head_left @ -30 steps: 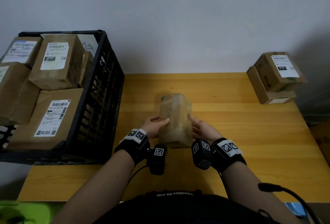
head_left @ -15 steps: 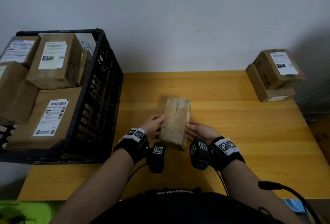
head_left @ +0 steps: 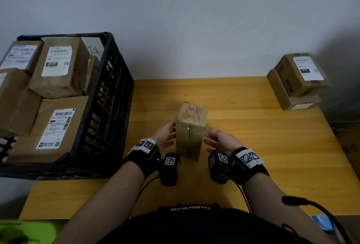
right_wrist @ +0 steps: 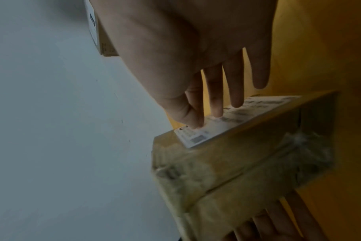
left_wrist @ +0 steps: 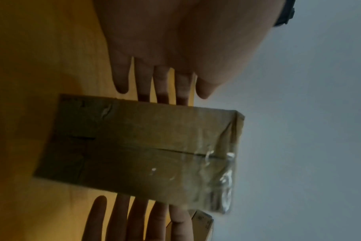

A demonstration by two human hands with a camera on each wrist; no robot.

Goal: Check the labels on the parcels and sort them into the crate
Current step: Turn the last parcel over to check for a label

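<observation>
Here, you hold a brown cardboard parcel (head_left: 190,132) upright between both hands, above the middle of the yellow wooden table (head_left: 253,146). Your left hand (head_left: 164,136) presses its left side and your right hand (head_left: 221,140) its right side, fingers straight and flat against the cardboard rather than curled round it. Its taped seam faces you. The right wrist view shows a white label (right_wrist: 227,120) on the side under your right fingers; the print is too blurred to read. To your left sits a black plastic crate (head_left: 109,97) already filled with labelled parcels. At the table's far right corner, two more boxes (head_left: 298,82) are stacked against the wall
</observation>
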